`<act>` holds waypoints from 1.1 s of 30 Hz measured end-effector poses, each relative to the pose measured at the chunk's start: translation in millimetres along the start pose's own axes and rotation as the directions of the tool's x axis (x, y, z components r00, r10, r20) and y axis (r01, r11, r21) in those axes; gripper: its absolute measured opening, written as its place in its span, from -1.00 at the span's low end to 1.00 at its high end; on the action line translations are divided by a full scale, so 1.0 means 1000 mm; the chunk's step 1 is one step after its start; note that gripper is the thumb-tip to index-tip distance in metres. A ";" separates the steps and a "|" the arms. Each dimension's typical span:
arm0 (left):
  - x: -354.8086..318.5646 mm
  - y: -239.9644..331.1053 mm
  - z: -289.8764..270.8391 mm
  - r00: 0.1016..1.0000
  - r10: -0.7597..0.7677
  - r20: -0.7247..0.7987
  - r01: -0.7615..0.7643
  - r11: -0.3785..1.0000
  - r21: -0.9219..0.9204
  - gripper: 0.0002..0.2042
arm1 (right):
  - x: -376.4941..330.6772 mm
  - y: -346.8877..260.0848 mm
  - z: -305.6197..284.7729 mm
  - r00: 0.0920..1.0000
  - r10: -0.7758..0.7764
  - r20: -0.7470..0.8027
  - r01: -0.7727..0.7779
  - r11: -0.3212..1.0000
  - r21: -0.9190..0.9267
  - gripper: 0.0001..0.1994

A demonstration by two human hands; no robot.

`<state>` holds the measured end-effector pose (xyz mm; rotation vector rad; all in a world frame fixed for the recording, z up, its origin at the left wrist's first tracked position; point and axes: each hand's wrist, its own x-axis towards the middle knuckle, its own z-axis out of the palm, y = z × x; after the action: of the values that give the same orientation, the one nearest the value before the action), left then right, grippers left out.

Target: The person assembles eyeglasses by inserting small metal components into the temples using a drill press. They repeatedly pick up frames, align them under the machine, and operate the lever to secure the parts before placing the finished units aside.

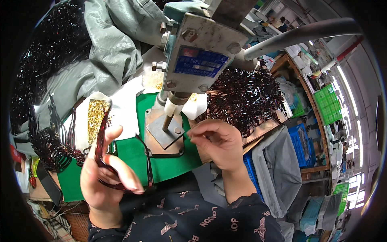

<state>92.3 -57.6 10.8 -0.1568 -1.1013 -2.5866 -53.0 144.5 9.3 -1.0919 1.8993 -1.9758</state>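
Left hand (105, 169) grips glossy dark-red curved eyeglass frames (105, 161); right hand (217, 141), fingertips pinched together, hovers beside the worn steel press (189, 68) over green matting (133, 153).

A grey jacket (109, 48) lies behind the green mat (133, 153), blue crates (300, 143) at right.
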 end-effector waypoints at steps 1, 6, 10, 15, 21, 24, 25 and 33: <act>0.000 -0.001 0.005 0.999 0.010 0.039 -0.016 0.984 0.178 -0.35 | -0.001 -0.002 0.004 1.000 0.010 0.028 -0.013 0.994 0.107 -0.80; 0.008 -0.032 0.007 0.954 0.075 0.291 -0.281 0.565 0.776 -0.29 | -0.005 -0.015 0.031 0.984 0.051 0.171 -0.089 0.971 0.221 -0.83; 0.010 -0.036 0.007 0.929 0.094 0.357 -0.365 0.378 0.851 -0.26 | -0.009 -0.010 0.047 0.990 0.058 0.130 -0.075 0.988 0.135 -0.80; 0.012 -0.034 0.002 0.943 0.131 0.306 -0.333 0.367 0.868 -0.28 | -0.007 -0.013 0.046 0.988 0.077 0.133 -0.102 0.976 0.194 -0.82; 0.014 -0.030 0.000 0.938 0.102 0.330 -0.345 0.346 0.873 -0.28 | -0.008 -0.023 0.050 0.993 0.015 0.118 -0.010 0.999 -0.045 -0.81; 0.014 -0.027 -0.004 0.926 0.076 0.369 -0.369 0.383 0.847 -0.29 | -0.006 -0.024 0.050 0.993 -0.029 0.115 0.043 0.991 -0.124 -0.79; 0.014 -0.026 -0.006 0.925 0.036 0.378 -0.358 0.411 0.838 -0.29 | -0.006 -0.025 0.050 0.991 -0.054 0.123 0.075 0.982 -0.172 -0.79; 0.016 -0.037 -0.005 0.930 0.184 0.318 -0.367 0.490 0.791 -0.39 | -0.007 -0.021 0.055 0.996 0.008 0.086 -0.005 1.000 -0.029 -0.80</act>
<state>64.4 -41.2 -14.5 -0.3175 -2.0758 -1.5097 -7.1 109.0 20.7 -1.1573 1.8899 -1.8723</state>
